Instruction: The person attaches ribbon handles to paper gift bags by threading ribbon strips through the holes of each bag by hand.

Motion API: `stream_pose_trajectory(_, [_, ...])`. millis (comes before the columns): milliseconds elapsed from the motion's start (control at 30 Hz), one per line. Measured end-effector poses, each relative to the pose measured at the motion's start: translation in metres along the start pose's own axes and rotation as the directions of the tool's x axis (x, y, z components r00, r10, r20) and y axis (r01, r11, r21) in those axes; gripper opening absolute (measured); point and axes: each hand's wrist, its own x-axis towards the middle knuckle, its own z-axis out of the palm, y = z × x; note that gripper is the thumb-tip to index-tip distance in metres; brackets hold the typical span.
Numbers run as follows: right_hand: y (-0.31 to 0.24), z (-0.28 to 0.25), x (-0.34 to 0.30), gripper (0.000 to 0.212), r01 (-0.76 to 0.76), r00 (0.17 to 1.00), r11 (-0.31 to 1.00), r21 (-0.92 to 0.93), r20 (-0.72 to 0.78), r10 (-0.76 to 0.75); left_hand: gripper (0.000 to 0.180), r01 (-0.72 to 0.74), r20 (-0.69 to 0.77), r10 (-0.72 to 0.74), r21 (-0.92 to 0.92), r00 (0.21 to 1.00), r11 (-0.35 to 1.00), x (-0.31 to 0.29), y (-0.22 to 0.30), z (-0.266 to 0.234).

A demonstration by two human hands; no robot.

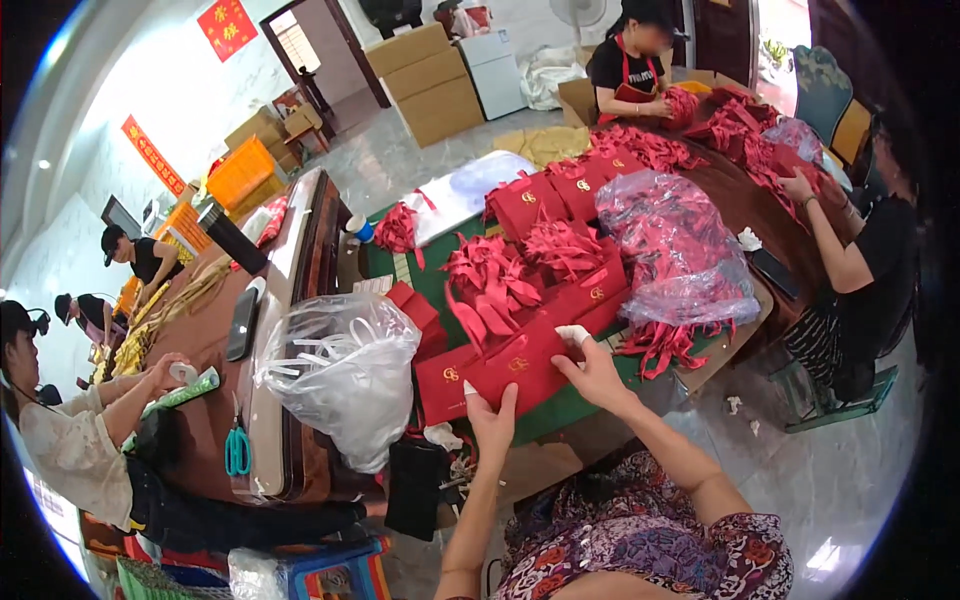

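Note:
I hold a flat red bag (522, 359) with a gold emblem over the near edge of the green work table. Its lower left corner is pinched by my left hand (492, 420), thumb on the front face. At the bag's right end my right hand (592, 372) grips the edge between thumb and fingers. White wraps cover a fingertip on each hand. Another red bag piece (440, 396) lies under the held one at the left. Just beyond are red bags (597, 293) topped with tangled red ribbons (490, 275).
A clear plastic bag of white strips (345, 385) stands left, a plastic-wrapped red ribbon heap (680, 250) right. Teal scissors (237, 450) and a phone (242, 323) lie on the left table. Co-workers sit right (850, 250), at the back (635, 75) and left (60, 430).

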Motion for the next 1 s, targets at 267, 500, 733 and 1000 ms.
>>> stream_pose_trajectory(267, [0.087,0.01,-0.002,0.034,-0.02,0.994,0.994,-0.11,-0.112,0.007,0.09,-0.017,-0.041,0.049,0.572,0.998,0.82,-0.007,-0.046,0.025])
stream_pose_trajectory(500, [0.097,0.013,0.003,0.036,-0.007,0.988,0.971,-0.239,-0.154,-0.031,0.103,-0.116,0.016,0.17,0.79,0.985,0.601,-0.016,-0.071,0.037])
stream_pose_trajectory(733, [0.091,0.02,0.015,0.039,0.079,0.981,0.955,-0.287,-0.149,-0.126,0.09,-0.249,0.164,0.24,0.889,0.957,0.384,-0.018,-0.085,0.04])
stream_pose_trajectory(1000, [0.104,0.027,0.011,0.042,0.046,0.975,0.987,-0.151,-0.207,-0.077,0.082,-0.224,0.149,0.234,0.915,0.961,0.335,-0.005,-0.098,0.039])
